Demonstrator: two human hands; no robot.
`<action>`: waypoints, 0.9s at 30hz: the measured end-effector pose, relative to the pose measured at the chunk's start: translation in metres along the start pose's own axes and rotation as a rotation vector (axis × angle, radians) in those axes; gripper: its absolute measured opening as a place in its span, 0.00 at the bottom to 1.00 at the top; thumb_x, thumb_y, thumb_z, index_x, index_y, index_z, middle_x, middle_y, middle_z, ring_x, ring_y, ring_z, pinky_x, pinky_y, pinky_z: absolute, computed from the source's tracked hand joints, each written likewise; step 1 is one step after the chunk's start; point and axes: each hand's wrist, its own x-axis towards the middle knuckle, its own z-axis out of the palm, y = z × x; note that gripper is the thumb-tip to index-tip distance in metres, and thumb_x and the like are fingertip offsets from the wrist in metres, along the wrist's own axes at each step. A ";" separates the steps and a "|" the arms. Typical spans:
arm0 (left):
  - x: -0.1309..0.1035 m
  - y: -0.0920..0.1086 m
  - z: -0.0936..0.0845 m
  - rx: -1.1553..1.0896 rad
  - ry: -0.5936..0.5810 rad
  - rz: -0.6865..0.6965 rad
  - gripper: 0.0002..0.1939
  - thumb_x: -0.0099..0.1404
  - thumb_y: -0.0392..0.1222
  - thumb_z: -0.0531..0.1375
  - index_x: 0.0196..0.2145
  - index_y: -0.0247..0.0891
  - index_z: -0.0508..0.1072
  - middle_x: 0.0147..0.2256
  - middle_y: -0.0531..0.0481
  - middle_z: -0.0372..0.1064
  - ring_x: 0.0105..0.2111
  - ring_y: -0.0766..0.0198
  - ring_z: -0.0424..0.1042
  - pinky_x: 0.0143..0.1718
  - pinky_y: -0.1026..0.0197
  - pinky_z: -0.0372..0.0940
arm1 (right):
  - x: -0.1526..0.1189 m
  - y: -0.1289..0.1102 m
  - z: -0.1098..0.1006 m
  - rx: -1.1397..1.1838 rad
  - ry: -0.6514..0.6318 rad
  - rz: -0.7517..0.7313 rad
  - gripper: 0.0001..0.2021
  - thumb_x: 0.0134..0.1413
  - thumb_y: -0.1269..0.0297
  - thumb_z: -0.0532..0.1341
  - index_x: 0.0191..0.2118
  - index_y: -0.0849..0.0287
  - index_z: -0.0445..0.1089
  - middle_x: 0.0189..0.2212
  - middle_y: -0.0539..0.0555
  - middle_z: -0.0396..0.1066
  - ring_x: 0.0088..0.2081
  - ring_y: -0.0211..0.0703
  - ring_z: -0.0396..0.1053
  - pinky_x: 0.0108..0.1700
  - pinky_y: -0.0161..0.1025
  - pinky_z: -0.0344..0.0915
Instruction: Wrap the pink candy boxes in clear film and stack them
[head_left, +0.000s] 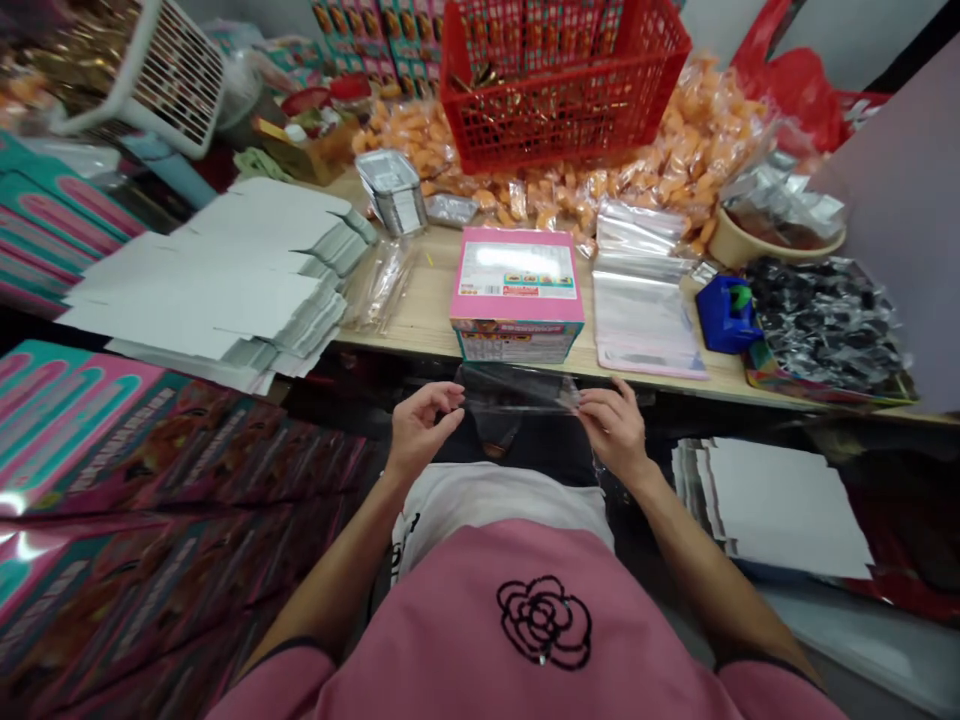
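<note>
A clear plastic bag [517, 390] stretches between my two hands, just off the table's front edge and above my lap. My left hand [421, 428] has its fingertips and thumb curled at the bag's left edge; the exact contact is hard to make out. At the right corner, my right hand [615, 428] pinches the plastic between thumb and fingers. Right behind the bag stands a closed pink and teal printed box [517, 290] at the table's front edge. To its right lies a stack of flat clear bags [646, 310].
White flattened cartons [225, 270] are piled left. A red basket [562, 90] sits among orange wrapped pieces [697, 120]. Right are a blue tape dispenser [727, 312] and a tray of black wrapped items [821, 325]. Printed boxes [150, 450] fill the lower left.
</note>
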 end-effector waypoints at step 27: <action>0.153 0.017 -0.027 0.656 -0.218 0.737 0.11 0.67 0.42 0.59 0.28 0.39 0.78 0.39 0.41 0.79 0.38 0.56 0.78 0.42 0.53 0.71 | 0.128 0.072 0.009 0.257 -0.161 0.017 0.07 0.63 0.61 0.63 0.33 0.55 0.70 0.40 0.58 0.79 0.45 0.48 0.78 0.49 0.49 0.74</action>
